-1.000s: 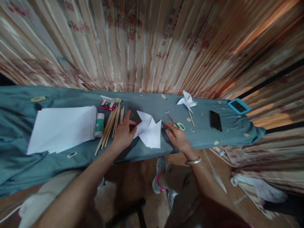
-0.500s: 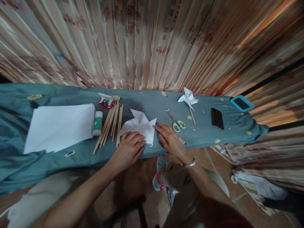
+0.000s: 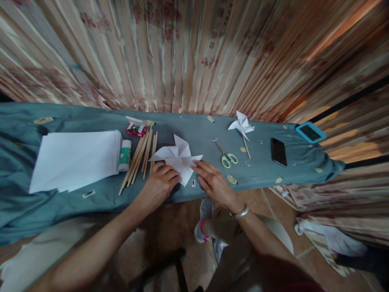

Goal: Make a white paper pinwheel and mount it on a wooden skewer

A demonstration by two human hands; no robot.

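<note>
A white paper pinwheel [image 3: 180,159] with folded blades lies on the cloth-covered table before me, with no stick visible on it. My left hand [image 3: 162,180] has bent fingers on its near left edge, closed on the paper; the thumb is partly hidden. On the other side, my right hand [image 3: 212,178] touches the right blade with its fingertips, fingers stretched out and slightly apart. Several wooden sticks [image 3: 138,162] lie just left of the pinwheel. Scissors [image 3: 225,156] with green handles rest right of it, blades pointing away from me.
A stack of white paper [image 3: 75,160] and a glue stick [image 3: 125,155] lie at the left. Behind the sticks stands an open red box [image 3: 135,129] of small metal pieces. A finished pinwheel [image 3: 242,126] on a stick, a phone [image 3: 278,151] and a blue-framed device [image 3: 310,132] are rightward.
The paper pinwheel has turned a little and its blades point in new directions. Both hands have shifted slightly to the left along its edges.
</note>
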